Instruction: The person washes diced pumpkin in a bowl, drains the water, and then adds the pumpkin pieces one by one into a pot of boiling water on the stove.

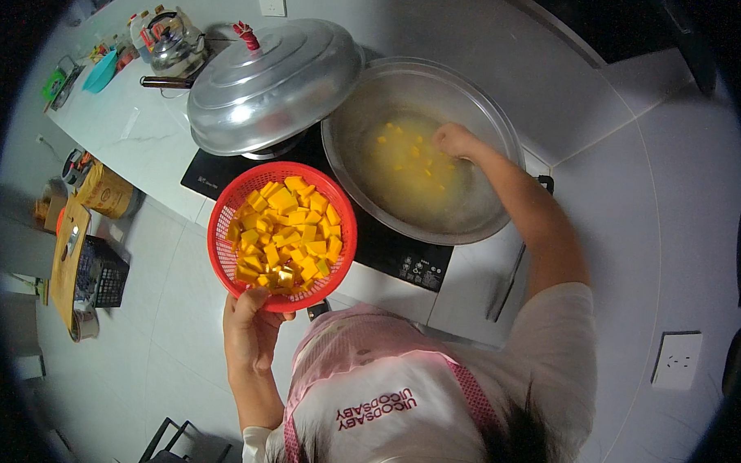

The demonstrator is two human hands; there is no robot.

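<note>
My left hand point(256, 316) grips the rim of a red plastic colander point(218, 250), thumb on the edge. Cut chunks of orange-yellow pumpkin or squash point(284, 234) fill much of it. To the right, a wide metal wok point(494, 202) stands over the black cooktop point(400, 257). Cloudy yellowish liquid point(396, 183) lies inside it, with several small yellow pieces point(415, 151) showing at the surface. My right hand point(454, 140) reaches over the wok, fingers curled downward. Its fingertips are hidden, so whether it holds anything is unclear.
A domed metal lid point(277, 87) with a red-wrapped knob leans left of the wok, above a dark wooden handle point(166, 82). Farther along the counter stand a kettle point(176, 50) and a turquoise bowl point(100, 72). A black crate point(112, 274) and a wooden board point(63, 263) are at left.
</note>
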